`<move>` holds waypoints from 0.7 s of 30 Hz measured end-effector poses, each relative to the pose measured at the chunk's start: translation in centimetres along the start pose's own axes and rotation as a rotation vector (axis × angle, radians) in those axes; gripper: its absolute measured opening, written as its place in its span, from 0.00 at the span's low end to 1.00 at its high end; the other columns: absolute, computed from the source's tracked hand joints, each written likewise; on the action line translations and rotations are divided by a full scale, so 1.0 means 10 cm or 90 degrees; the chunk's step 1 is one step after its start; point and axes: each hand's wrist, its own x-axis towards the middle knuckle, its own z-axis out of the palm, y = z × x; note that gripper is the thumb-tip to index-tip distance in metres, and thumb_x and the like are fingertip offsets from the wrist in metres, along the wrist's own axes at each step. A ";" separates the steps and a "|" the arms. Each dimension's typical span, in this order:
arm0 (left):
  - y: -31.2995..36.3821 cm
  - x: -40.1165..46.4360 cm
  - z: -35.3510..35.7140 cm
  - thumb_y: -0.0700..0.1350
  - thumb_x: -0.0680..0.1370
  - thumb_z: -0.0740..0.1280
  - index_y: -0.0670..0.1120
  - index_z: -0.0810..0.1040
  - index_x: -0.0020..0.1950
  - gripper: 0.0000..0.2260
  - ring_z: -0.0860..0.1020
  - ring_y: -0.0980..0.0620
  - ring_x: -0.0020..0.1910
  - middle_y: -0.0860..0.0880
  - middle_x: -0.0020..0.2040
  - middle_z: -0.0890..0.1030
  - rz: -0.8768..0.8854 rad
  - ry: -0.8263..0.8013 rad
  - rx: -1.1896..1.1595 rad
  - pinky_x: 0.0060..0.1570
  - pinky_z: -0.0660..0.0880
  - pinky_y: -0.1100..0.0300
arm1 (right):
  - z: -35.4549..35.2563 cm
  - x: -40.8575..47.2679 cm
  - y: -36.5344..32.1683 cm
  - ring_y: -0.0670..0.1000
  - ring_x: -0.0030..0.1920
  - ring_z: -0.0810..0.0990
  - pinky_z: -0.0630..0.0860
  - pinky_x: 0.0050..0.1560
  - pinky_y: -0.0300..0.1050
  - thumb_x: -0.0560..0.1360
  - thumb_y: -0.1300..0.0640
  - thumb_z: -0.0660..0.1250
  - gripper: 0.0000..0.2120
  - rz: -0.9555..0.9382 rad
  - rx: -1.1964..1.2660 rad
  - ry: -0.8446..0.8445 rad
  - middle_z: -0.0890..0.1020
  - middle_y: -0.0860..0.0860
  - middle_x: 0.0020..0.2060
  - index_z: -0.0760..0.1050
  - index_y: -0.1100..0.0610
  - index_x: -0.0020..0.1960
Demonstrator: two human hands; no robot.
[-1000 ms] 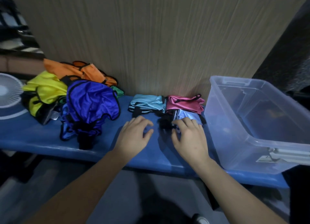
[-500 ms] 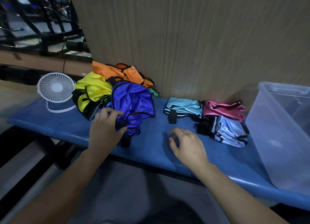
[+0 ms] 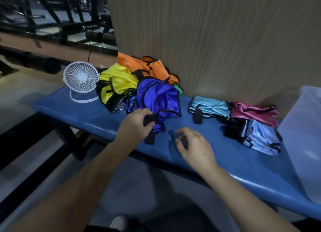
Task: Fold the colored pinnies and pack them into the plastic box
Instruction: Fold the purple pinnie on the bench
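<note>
A crumpled purple pinny (image 3: 159,99) lies on the blue bench (image 3: 104,122), in front of a yellow pinny (image 3: 118,83) and an orange pinny (image 3: 147,66). My left hand (image 3: 136,127) grips the purple pinny's black strap at its near edge. My right hand (image 3: 194,147) hovers just above the bench beside it, fingers loosely curled, holding nothing. Three folded pinnies lie to the right: a teal one (image 3: 210,106), a pink one (image 3: 253,112) and a light blue one (image 3: 260,137). The clear plastic box (image 3: 302,136) stands at the right edge, partly cut off.
A small white desk fan (image 3: 80,79) stands at the bench's left end. A wooden panel wall (image 3: 217,40) rises right behind the pinnies. A bit of green fabric (image 3: 179,90) peeks from behind the purple pinny. Dark metal frames (image 3: 52,14) fill the far left.
My view has swung left, away from the box. My left hand moved from the folded pile to the purple pinny and took hold of its black strap. My right hand left the light blue pinny.
</note>
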 end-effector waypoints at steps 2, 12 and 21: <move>0.08 -0.02 0.01 0.43 0.74 0.73 0.47 0.79 0.49 0.06 0.78 0.53 0.44 0.54 0.42 0.79 -0.005 -0.015 -0.036 0.44 0.74 0.57 | 0.01 0.00 -0.04 0.51 0.51 0.79 0.75 0.49 0.47 0.76 0.51 0.69 0.13 0.005 0.042 0.000 0.81 0.46 0.48 0.76 0.50 0.59; 0.64 -0.22 0.11 0.46 0.72 0.74 0.50 0.80 0.54 0.12 0.79 0.61 0.41 0.57 0.41 0.81 0.055 -0.221 -0.215 0.45 0.74 0.66 | 0.01 0.02 -0.08 0.57 0.53 0.77 0.70 0.48 0.49 0.69 0.56 0.74 0.21 0.098 0.174 -0.070 0.77 0.54 0.52 0.71 0.60 0.58; 0.59 -0.21 0.15 0.51 0.73 0.75 0.51 0.72 0.72 0.29 0.71 0.57 0.67 0.56 0.66 0.74 0.115 -0.180 -0.210 0.65 0.68 0.65 | -0.20 -0.01 0.07 0.48 0.40 0.81 0.77 0.39 0.42 0.72 0.72 0.68 0.09 0.295 0.587 0.005 0.86 0.56 0.41 0.80 0.62 0.49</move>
